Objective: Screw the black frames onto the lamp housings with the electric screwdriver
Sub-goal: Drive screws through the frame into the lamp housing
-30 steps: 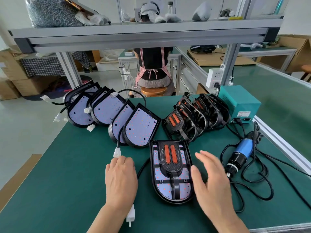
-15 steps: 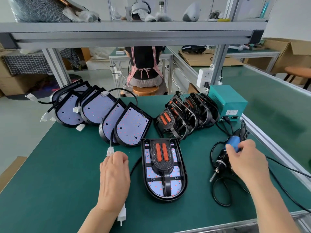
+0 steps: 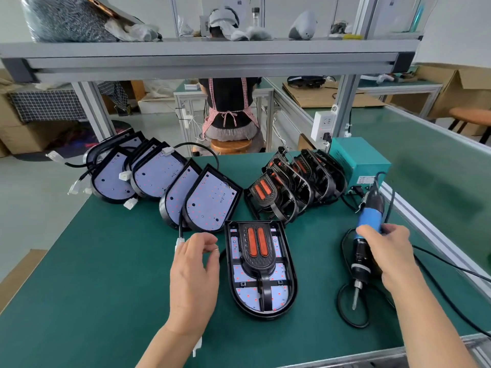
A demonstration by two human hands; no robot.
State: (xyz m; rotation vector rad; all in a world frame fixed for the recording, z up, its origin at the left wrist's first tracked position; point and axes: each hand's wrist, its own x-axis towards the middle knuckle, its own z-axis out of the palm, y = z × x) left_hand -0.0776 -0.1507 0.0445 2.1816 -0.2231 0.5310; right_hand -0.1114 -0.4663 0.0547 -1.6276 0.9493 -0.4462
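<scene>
Two hands work apart. The left hand [image 3: 194,277] hovers just left of the lamp housing [image 3: 292,284], fingers loosely bent, nothing seen in them. The right hand [image 3: 388,257] grips the electric screwdriver [image 3: 368,217], tilted with its bit toward the bench [image 3: 106,261]. A black cable [image 3: 341,310] loops under the bit. Bare housings [image 3: 207,205] and spare frames [image 3: 288,187] lean in rows behind, beside a teal power box [image 3: 358,158]. The housing lies flat at centre front, with a black frame [image 3: 256,261] bearing two orange strips seated on its LED board.

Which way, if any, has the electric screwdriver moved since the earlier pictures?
Yes. The right hand now grips the electric screwdriver; its bit has swung toward the person, farther from the teal power box.
</scene>
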